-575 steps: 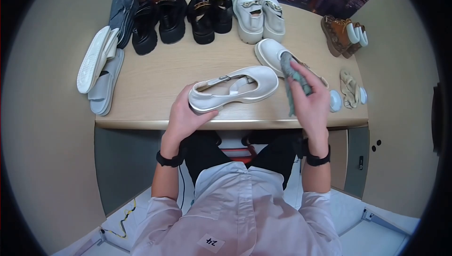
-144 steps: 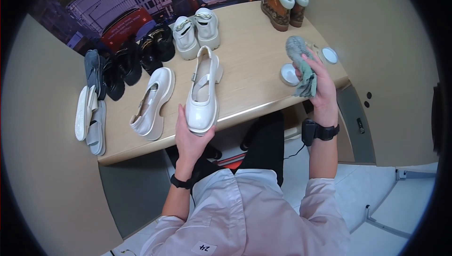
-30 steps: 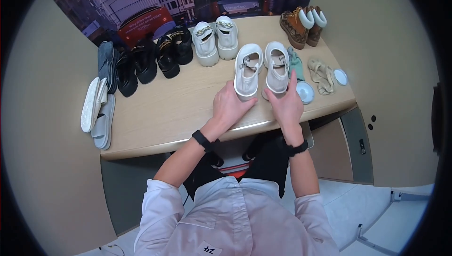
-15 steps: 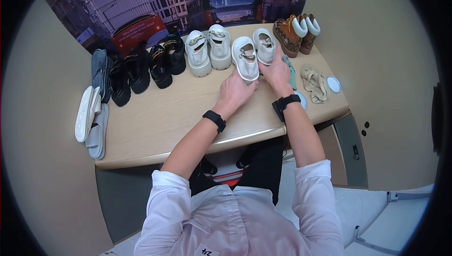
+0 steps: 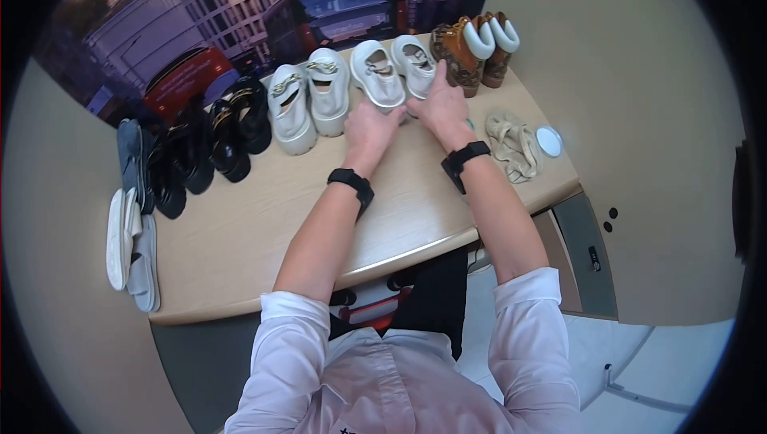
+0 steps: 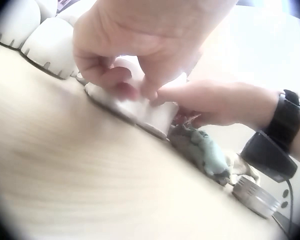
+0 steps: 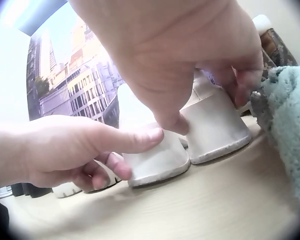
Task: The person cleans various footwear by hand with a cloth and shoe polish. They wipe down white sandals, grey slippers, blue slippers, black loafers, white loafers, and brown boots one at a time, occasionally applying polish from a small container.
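Observation:
Two white Mary Jane shoes stand side by side at the back of the table, heels towards me. My left hand (image 5: pixel 371 134) grips the heel of the left Mary Jane (image 5: pixel 374 71); its thumb lies against the back of that heel in the right wrist view. My right hand (image 5: pixel 443 110) holds the heel of the right Mary Jane (image 5: pixel 414 67), thumb and fingers on either side of it. Both heel bases (image 7: pixel 221 150) sit at the tabletop in the right wrist view. A crumpled green cloth (image 6: pixel 207 155) lies beside my right hand, mostly hidden in the head view.
White chain loafers (image 5: pixel 319 103) stand left of the pair, then black shoes (image 5: pixel 228 138) and slippers (image 5: pixel 132 234). Brown boots (image 5: pixel 463 55) stand close on the right. A beige crumpled cloth (image 5: pixel 515 146), a white round lid (image 5: pixel 549 141) and a round tin (image 6: pixel 255 195) lie nearer the right edge.
The green cloth has left my right hand for the table. Both hands have carried the Mary Janes away from me, into the row between loafers and boots.

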`<state>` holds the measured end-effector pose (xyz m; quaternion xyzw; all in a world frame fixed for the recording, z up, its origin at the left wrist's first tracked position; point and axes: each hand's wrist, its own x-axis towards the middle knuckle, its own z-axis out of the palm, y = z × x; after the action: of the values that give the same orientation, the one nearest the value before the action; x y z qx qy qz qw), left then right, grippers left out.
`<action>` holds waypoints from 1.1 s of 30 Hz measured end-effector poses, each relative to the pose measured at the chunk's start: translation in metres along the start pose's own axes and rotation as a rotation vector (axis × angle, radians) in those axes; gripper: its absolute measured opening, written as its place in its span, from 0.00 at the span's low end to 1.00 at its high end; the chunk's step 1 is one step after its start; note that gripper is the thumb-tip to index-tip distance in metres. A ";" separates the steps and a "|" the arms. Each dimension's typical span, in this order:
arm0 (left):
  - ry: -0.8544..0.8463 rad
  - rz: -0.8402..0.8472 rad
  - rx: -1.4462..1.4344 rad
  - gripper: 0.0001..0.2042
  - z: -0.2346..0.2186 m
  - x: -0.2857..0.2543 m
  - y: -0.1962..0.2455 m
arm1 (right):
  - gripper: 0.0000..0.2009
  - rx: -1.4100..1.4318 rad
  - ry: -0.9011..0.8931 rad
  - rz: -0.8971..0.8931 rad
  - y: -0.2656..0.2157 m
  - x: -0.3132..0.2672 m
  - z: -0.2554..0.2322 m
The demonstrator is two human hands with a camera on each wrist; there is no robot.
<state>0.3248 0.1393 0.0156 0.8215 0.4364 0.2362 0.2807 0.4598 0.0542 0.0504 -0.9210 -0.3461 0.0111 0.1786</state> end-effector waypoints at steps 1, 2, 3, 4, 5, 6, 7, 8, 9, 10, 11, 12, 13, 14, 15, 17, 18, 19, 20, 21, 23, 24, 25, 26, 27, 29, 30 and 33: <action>-0.064 -0.055 0.000 0.31 -0.003 0.005 0.004 | 0.64 0.016 -0.014 -0.004 0.001 0.004 0.001; -0.050 -0.056 0.007 0.32 0.000 0.010 0.001 | 0.64 0.017 -0.031 0.007 0.003 0.007 0.001; -0.035 -0.060 0.014 0.33 0.004 0.012 -0.003 | 0.64 0.018 -0.049 0.014 0.004 0.010 0.000; -0.019 -0.064 0.022 0.33 0.007 0.013 -0.006 | 0.64 0.021 -0.068 0.021 0.006 0.011 -0.002; -0.042 -0.062 0.018 0.33 -0.005 0.003 0.002 | 0.57 0.007 -0.090 0.005 0.005 0.005 -0.020; -0.053 -0.011 0.000 0.33 -0.010 -0.003 0.002 | 0.51 0.005 -0.067 -0.048 0.011 0.008 -0.035; -0.066 0.035 -0.019 0.33 -0.014 -0.009 -0.003 | 0.46 -0.001 -0.048 -0.102 0.025 0.012 -0.048; -0.079 0.077 -0.040 0.32 -0.018 -0.017 -0.009 | 0.41 -0.009 -0.034 -0.159 0.039 0.014 -0.064; -0.161 0.088 -0.033 0.32 -0.032 -0.028 -0.008 | 0.37 0.113 -0.063 -0.080 0.047 0.019 -0.090; -0.245 0.101 -0.024 0.31 -0.057 -0.041 0.001 | 0.33 0.237 -0.092 0.000 0.057 0.029 -0.112; -0.325 0.113 -0.015 0.30 -0.076 -0.054 0.003 | 0.31 0.283 0.023 0.021 0.073 0.042 -0.120; -0.371 0.140 -0.033 0.29 -0.088 -0.065 -0.004 | 0.30 0.331 0.142 0.041 0.087 0.056 -0.129; -0.415 0.167 -0.050 0.28 -0.100 -0.078 -0.013 | 0.31 0.289 0.227 0.030 0.097 0.069 -0.133; -0.428 0.177 -0.067 0.27 -0.113 -0.092 -0.021 | 0.31 0.248 0.316 0.017 0.106 0.085 -0.135; -0.440 0.191 -0.082 0.26 -0.126 -0.105 -0.028 | 0.32 0.209 0.406 0.004 0.112 0.100 -0.136; -0.511 0.118 -0.130 0.22 -0.155 -0.130 -0.039 | 0.32 0.144 0.360 0.043 0.115 0.130 -0.134; -0.536 0.066 -0.206 0.21 -0.166 -0.143 -0.051 | 0.32 0.112 0.332 0.060 0.112 0.140 -0.130; -0.558 0.012 -0.282 0.20 -0.177 -0.155 -0.063 | 0.33 0.142 0.280 0.051 0.102 0.141 -0.132; -0.577 -0.046 -0.357 0.20 -0.183 -0.167 -0.072 | 0.32 0.086 0.268 0.035 0.103 0.155 -0.127; -0.570 -0.087 -0.415 0.19 -0.187 -0.177 -0.078 | 0.31 0.032 0.254 0.014 0.109 0.175 -0.124; -0.529 -0.198 -0.518 0.18 -0.200 -0.201 -0.093 | 0.29 -0.059 0.173 -0.036 0.112 0.201 -0.117; -0.523 -0.218 -0.540 0.18 -0.206 -0.215 -0.101 | 0.28 -0.098 0.109 -0.064 0.105 0.206 -0.125; -0.517 -0.234 -0.563 0.18 -0.204 -0.226 -0.106 | 0.28 -0.089 0.055 -0.072 0.095 0.202 -0.134; -0.513 -0.244 -0.593 0.18 -0.204 -0.235 -0.109 | 0.27 -0.089 0.004 -0.079 0.087 0.196 -0.143; -0.537 -0.261 -0.602 0.18 -0.207 -0.241 -0.109 | 0.27 -0.130 -0.023 -0.073 0.088 0.200 -0.144; -0.550 -0.269 -0.565 0.19 -0.209 -0.247 -0.106 | 0.27 -0.191 -0.050 -0.043 0.089 0.204 -0.143; -0.562 -0.264 -0.549 0.20 -0.210 -0.247 -0.105 | 0.26 -0.208 -0.050 -0.021 0.087 0.203 -0.142; -0.543 -0.225 -0.540 0.20 -0.201 -0.245 -0.110 | 0.25 -0.255 0.156 -0.097 0.118 0.225 -0.117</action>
<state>0.0088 0.0331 0.0541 0.6980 0.3557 0.0841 0.6158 0.7229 0.0788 0.1439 -0.9164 -0.3740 -0.1130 0.0870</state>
